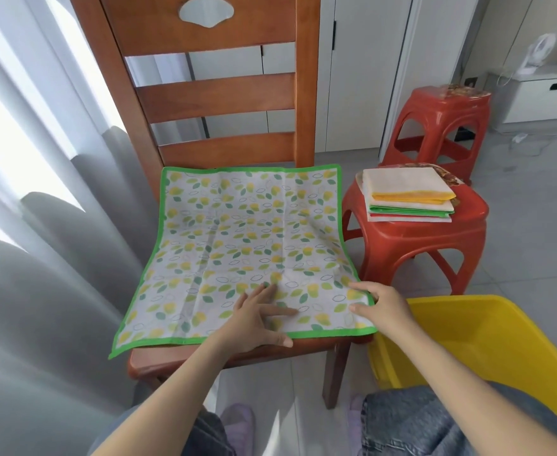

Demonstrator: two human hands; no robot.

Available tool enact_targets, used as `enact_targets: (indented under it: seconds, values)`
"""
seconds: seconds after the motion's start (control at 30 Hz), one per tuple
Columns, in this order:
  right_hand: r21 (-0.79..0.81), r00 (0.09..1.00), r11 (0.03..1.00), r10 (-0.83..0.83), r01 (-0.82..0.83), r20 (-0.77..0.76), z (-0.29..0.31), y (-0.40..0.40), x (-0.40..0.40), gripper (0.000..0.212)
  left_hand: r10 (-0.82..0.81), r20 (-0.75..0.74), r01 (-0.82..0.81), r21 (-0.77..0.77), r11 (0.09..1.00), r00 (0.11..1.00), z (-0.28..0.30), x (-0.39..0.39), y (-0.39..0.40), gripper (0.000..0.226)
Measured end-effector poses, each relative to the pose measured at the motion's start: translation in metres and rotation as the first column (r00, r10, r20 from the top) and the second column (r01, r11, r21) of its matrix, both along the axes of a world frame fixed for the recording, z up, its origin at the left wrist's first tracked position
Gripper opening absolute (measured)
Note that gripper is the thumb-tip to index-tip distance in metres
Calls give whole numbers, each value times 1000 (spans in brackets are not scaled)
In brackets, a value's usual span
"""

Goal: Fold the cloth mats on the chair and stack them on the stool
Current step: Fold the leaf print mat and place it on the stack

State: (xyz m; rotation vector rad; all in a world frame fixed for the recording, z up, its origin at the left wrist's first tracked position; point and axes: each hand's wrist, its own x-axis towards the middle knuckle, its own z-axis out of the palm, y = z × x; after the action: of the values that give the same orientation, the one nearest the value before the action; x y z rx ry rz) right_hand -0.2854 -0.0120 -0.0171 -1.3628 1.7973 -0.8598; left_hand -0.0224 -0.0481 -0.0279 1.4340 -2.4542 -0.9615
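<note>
Denim-clad knees (435, 422) are sitting lowest in view, with both forearms reaching forward over them toward the wooden chair (218, 90). Left hand (257, 319) is lying flat and open on the leaf-print mat (237, 245), fingers spread, pressing and gripping nothing. Right hand (377, 306) is pinching the mat's near right corner at its green border, grip closed on the cloth. Mat is lying fully unfolded across the seat, touching the chair back at its far edge and overhanging the seat front at the near left corner. Folded mats (409, 197) are resting in a pile on the near red stool (415, 238), just beside the chair's right side; three coloured edges are showing, yellow, green and red. Judged from this, several mats are done and this one has all its folds left. Second red stool (435, 123) is standing farther back. Yellow tub (488, 343) is crowding the right elbow's side; grey curtain (40, 258) is hemming the left. Room above the seat is lying open for folding.
</note>
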Motion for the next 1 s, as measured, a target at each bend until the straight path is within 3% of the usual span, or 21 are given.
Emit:
enact_targets:
  seconds: [0.3, 0.53, 0.67, 0.73, 0.87, 1.0]
  values:
    - [40, 999, 999, 29, -30, 33, -3, 2, -4, 45, -45, 35, 47, -63, 997, 998, -1, 3, 6, 53]
    - [59, 997, 996, 69, -70, 29, -5, 8, -6, 44, 26, -114, -35, -80, 996, 993, -4, 3, 16, 22]
    - [26, 993, 997, 70, -73, 95, 2, 10, -7, 28, 100, -167, -114, -77, 990, 981, -4, 3, 19, 9]
    - [15, 986, 998, 66, -69, 155, 9, 11, -6, 23, 142, -200, -147, -10, 989, 969, 3, 2, 19, 8]
    - [-36, 981, 993, 116, -112, 156, 22, 10, -7, 25, 355, -373, -235, 329, 914, 857, 28, 5, 17, 17]
    - [-13, 948, 972, 233, -236, 219, 34, 10, -11, 63, 398, -347, -285, 332, 899, 849, 52, 13, 14, 12]
